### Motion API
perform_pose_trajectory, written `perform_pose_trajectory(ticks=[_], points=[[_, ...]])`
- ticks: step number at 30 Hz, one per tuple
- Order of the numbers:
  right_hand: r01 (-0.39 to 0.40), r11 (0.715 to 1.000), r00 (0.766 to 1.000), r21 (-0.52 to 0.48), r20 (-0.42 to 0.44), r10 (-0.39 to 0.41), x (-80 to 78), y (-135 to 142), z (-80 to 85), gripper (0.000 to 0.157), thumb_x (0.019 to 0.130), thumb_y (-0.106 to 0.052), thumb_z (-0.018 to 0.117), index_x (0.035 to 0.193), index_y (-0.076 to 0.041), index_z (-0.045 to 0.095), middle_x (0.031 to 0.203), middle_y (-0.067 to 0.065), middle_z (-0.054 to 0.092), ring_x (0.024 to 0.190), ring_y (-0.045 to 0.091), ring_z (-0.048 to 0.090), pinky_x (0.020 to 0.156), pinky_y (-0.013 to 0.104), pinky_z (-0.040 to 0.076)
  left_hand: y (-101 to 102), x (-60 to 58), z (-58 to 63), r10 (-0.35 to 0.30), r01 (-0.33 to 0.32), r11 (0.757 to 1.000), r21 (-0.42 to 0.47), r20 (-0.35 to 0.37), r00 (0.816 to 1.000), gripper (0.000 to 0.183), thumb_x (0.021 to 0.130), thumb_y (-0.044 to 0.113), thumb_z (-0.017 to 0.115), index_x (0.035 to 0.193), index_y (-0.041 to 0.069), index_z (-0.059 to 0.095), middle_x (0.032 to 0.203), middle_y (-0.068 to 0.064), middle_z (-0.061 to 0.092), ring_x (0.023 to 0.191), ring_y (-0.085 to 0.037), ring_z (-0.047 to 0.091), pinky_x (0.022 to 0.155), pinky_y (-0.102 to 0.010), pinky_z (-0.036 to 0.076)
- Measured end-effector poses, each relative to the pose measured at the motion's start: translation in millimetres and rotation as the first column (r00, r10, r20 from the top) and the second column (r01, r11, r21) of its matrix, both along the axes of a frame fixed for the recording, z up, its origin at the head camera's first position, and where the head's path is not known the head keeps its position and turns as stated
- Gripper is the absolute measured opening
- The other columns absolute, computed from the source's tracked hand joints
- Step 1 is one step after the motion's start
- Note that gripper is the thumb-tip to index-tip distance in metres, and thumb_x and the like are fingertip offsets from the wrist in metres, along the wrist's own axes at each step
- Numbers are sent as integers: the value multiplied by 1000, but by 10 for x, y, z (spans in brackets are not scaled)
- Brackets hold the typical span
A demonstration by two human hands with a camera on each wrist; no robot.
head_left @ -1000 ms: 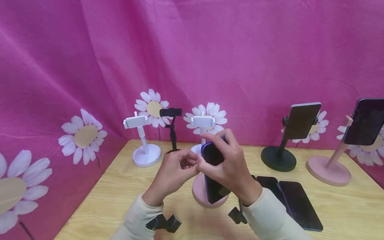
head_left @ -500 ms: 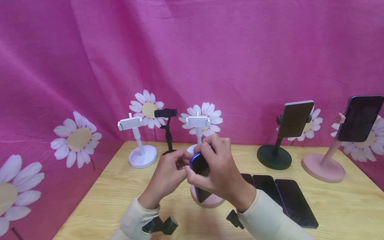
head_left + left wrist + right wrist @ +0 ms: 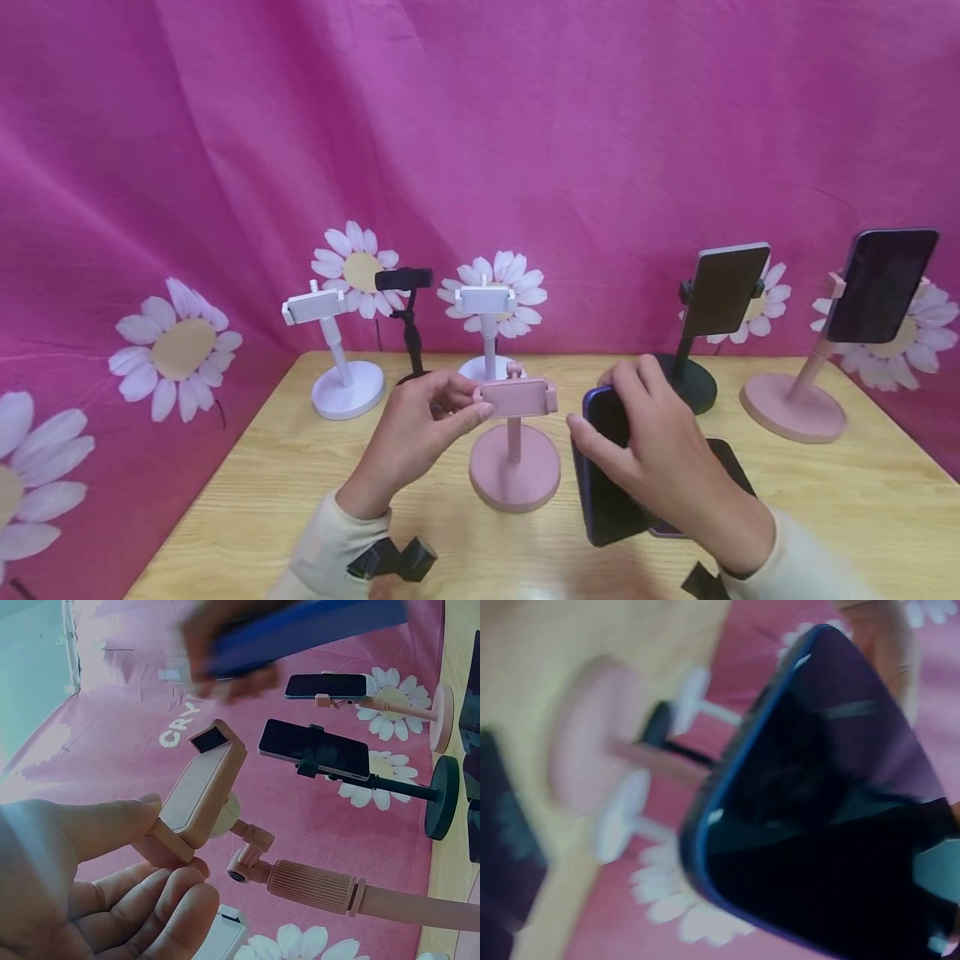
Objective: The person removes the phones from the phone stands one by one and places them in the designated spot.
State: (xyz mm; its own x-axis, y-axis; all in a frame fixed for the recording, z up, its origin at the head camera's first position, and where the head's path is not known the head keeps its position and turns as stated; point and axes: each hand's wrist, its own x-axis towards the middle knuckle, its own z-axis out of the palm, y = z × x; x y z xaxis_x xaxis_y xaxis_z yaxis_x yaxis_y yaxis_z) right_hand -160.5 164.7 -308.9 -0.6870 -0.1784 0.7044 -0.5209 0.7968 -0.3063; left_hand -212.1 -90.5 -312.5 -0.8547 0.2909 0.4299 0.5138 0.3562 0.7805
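Observation:
A pink phone stand (image 3: 515,483) is upright on the wooden table in the head view, its clamp facing me with no phone in it. My left hand (image 3: 416,437) pinches the clamp's left end between thumb and fingers; the left wrist view shows the thumb on top of that clamp (image 3: 196,787). To the right of the stand, my right hand (image 3: 663,454) grips a dark phone (image 3: 609,500) by its edges, held above the table and apart from the clamp. In the right wrist view, the glossy screen of that blue-edged phone (image 3: 795,847) fills much of the frame.
Behind are two white stands (image 3: 348,393) and a black stand (image 3: 412,333) without phones. At the right, a dark stand (image 3: 720,296) and another pink stand (image 3: 795,410) each hold a phone. Phones on the table (image 3: 733,467) lie partly hidden behind my right hand.
My right hand has carried the phone from in front of the pink stand to the right, uncovering the clamp. The left hand stays at the clamp's left end.

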Motion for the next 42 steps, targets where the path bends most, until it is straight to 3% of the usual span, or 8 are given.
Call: perform_pose_trajectory(ticks=[6,9,15,21,24,34,38,42], points=[[149,983,948,109,268,-173,75,511,-315,37,83,-38,73,98,-10,54,84,5,42,64,16,41,51,27,36,4,-7,9,-9,9,1000,8,22,1000,16,81,16,79,93,10,70,85,2,70,72,-12,65,66,-30,55],[183,963,880,197,404,-250,129,761,-467,43,83,-41,73,100,-6,55,81,6,41,65,17,39,50,27,33,4,-6,13,-12,12,1000,8,37,999,17,81,16,79,94,10,69,86,2,70,73,-12,65,66,-30,55],[176,932,631,317,690,-354,245,1160,-763,62,79,-51,72,105,1,50,80,8,43,70,20,44,57,31,41,-7,2,41,-10,10,1000,1,73,997,18,81,16,79,95,10,69,86,1,70,74,-14,65,68,-34,55],[174,936,562,307,749,-351,339,1300,-1018,64,75,-49,75,101,1,45,79,9,41,68,19,45,58,31,40,-14,-8,60,-20,20,1000,1,69,997,18,82,17,78,95,9,69,87,-1,70,73,-15,64,66,-32,55],[175,939,500,296,795,-344,343,1332,-1074,77,72,-58,75,108,2,44,82,10,41,71,19,47,60,31,43,-7,-11,50,-15,15,1000,0,77,997,19,82,18,78,96,9,69,87,-1,70,73,-15,63,66,-31,54],[179,916,563,360,725,-396,471,1333,-1212,96,66,-63,77,116,11,40,83,14,37,67,23,44,55,33,40,12,-13,12,-18,17,1000,8,110,994,21,81,19,79,96,7,70,87,-3,70,73,-16,63,66,-30,53],[182,899,548,398,718,-428,462,1359,-1235,103,66,-67,75,119,14,37,84,17,38,67,26,45,56,35,42,13,-14,25,-20,20,1000,7,105,994,20,81,18,79,96,8,70,87,-2,70,73,-17,63,66,-31,54],[160,890,498,427,744,-446,459,1392,-1234,107,66,-71,71,122,13,35,82,16,42,67,26,47,57,38,44,9,-7,34,-8,7,1000,7,118,993,19,81,17,79,96,10,70,86,0,70,72,-17,63,65,-31,54]])
